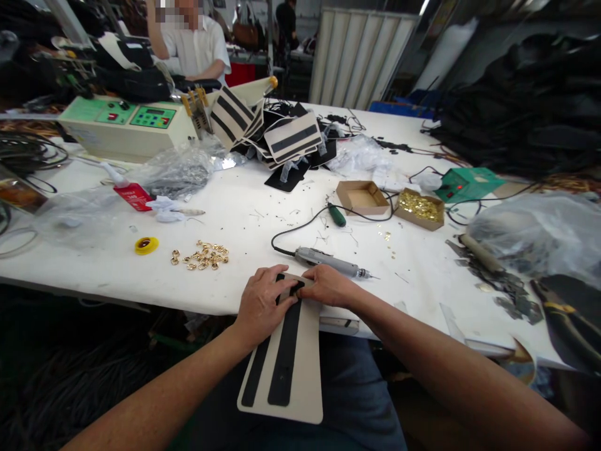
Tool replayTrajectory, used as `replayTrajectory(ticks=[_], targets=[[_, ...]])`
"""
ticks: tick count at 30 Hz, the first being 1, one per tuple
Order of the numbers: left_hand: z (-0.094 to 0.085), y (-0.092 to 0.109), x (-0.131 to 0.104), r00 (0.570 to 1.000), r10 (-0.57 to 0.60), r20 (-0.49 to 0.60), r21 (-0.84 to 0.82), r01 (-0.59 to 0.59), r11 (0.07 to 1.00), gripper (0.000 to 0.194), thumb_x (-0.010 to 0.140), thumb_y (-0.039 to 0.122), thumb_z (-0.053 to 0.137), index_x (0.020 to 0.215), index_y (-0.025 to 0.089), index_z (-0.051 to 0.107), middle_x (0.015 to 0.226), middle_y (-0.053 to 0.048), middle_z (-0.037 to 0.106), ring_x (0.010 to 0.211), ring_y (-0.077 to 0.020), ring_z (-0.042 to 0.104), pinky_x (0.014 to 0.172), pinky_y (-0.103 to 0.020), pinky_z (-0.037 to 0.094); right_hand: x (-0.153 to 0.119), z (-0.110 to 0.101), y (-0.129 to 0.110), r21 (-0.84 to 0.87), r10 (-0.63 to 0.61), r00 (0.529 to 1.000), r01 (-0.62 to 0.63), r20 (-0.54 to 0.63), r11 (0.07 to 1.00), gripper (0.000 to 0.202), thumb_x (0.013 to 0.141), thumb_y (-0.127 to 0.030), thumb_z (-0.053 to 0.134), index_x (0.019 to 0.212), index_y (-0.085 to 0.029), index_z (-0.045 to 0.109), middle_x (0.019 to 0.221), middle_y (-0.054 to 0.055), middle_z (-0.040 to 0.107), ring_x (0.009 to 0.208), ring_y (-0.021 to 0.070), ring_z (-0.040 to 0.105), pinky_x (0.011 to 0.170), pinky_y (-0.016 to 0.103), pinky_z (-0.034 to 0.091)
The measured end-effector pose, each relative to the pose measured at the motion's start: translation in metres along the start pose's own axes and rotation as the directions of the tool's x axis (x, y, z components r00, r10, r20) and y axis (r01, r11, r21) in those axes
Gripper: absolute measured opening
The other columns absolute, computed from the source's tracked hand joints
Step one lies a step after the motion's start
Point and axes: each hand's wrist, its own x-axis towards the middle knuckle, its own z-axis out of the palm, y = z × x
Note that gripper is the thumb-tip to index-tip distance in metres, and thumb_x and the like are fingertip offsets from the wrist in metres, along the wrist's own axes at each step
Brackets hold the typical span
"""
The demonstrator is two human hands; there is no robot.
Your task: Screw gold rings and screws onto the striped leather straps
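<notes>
A beige panel with rounded corners and two black strips (307,363) slants from the table edge down over my lap. My left hand (263,304) lies across its upper left part, fingers bent around the end of a black strip. From the right, my right hand (325,285) pinches at the same strip end; whatever small part sits between the fingertips is hidden. Just beyond the hands lies a grey electric screwdriver (328,260) with a thin bit pointing right. To the left is a small pile of gold metal rings and clasps (205,255).
A yellow tape roll (146,245) and a red glue bottle (134,195) lie left. Stacked beige panels (293,138) stand behind, near a control box (131,128). Gold pieces fill a cardboard box (419,208) beside a green power unit (469,183). A person (197,47) sits across the table.
</notes>
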Motion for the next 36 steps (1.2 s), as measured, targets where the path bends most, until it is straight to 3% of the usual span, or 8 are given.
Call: replayTrajectory(ticks=[2,8,11,17,23,27,30,36], targets=[[0.002,-0.005,-0.002,0.997,0.077,-0.004,0.011,-0.077,0.997,0.021,0.09,0.025,0.075,0.11,0.027,0.078,0.137,-0.005,0.07,0.126,-0.0308,0.059,0.105,-0.05,0.051,0.002,0.001,0.001,0.012,0.002,1.0,-0.002,0.003,1.0,0.02,0.08,-0.037,0.068,0.073,-0.018,0.072,0.061,-0.002,0.053,0.063,0.0142,0.049,0.055,0.027,0.031],[0.003,-0.011,0.001,0.988,0.149,0.027,0.009,-0.149,0.989,0.021,0.093,0.029,0.072,0.113,0.026,0.078,0.134,-0.004,0.073,0.135,-0.0318,0.055,0.11,-0.052,0.045,0.008,0.002,0.004,0.026,0.003,1.0,-0.003,-0.012,1.0,0.018,0.079,-0.036,0.068,0.08,-0.018,0.072,0.069,-0.001,0.061,0.07,0.0163,0.056,0.059,0.027,0.035],[0.002,-0.012,0.005,0.988,0.137,0.069,-0.006,-0.137,0.991,0.022,0.094,0.029,0.072,0.115,0.026,0.077,0.131,-0.003,0.075,0.13,-0.0303,0.058,0.106,-0.051,0.045,0.011,0.002,0.002,0.005,0.006,0.996,-0.006,-0.083,1.0,0.03,0.075,-0.035,0.073,0.1,-0.018,0.073,0.091,0.005,0.072,0.084,0.0209,0.063,0.068,0.028,0.041],[-0.003,-0.012,0.012,0.984,0.091,0.152,-0.017,-0.089,0.996,0.022,0.09,0.032,0.077,0.112,0.027,0.077,0.127,-0.003,0.076,0.127,-0.03,0.058,0.102,-0.051,0.043,0.007,0.008,0.0,-0.017,0.033,0.99,-0.036,-0.14,0.999,0.043,0.078,-0.033,0.074,0.118,-0.019,0.07,0.115,0.012,0.074,0.105,0.0284,0.067,0.085,0.035,0.048],[-0.006,-0.011,0.014,0.981,0.099,0.169,-0.01,-0.098,0.995,0.021,0.09,0.033,0.076,0.11,0.027,0.077,0.125,-0.003,0.076,0.125,-0.0308,0.058,0.1,-0.051,0.043,-0.009,0.02,0.007,0.055,-0.022,0.961,0.038,-0.277,0.998,0.037,0.084,-0.029,0.07,0.12,-0.019,0.071,0.122,0.009,0.074,0.113,0.0259,0.067,0.099,0.037,0.048],[-0.004,-0.012,0.012,0.983,0.095,0.158,-0.016,-0.094,0.995,0.019,0.091,0.035,0.075,0.108,0.027,0.077,0.125,-0.003,0.076,0.125,-0.0308,0.057,0.101,-0.051,0.042,-0.02,0.013,0.01,-0.173,-0.117,0.878,0.039,-0.465,0.984,0.028,0.092,-0.032,0.066,0.117,-0.021,0.072,0.12,0.009,0.073,0.1,0.0237,0.069,0.091,0.036,0.049],[-0.002,-0.012,0.01,0.986,0.103,0.132,-0.033,-0.1,0.994,0.021,0.092,0.034,0.074,0.112,0.028,0.076,0.126,-0.002,0.076,0.125,-0.0303,0.057,0.102,-0.051,0.041,-0.02,-0.001,0.018,-0.398,-0.212,0.804,-0.033,-0.555,0.917,0.028,0.096,-0.037,0.065,0.118,-0.022,0.071,0.123,0.012,0.071,0.111,0.0292,0.064,0.095,0.039,0.046],[0.001,-0.012,0.008,0.988,0.108,0.108,-0.03,-0.106,0.994,0.023,0.092,0.032,0.074,0.115,0.03,0.077,0.127,-0.001,0.076,0.126,-0.0302,0.054,0.103,-0.051,0.04,0.001,-0.015,0.045,-0.478,-0.167,0.882,-0.074,-0.442,0.875,0.033,0.095,-0.038,0.066,0.123,-0.021,0.069,0.12,0.011,0.069,0.102,0.0268,0.066,0.081,0.035,0.046]])
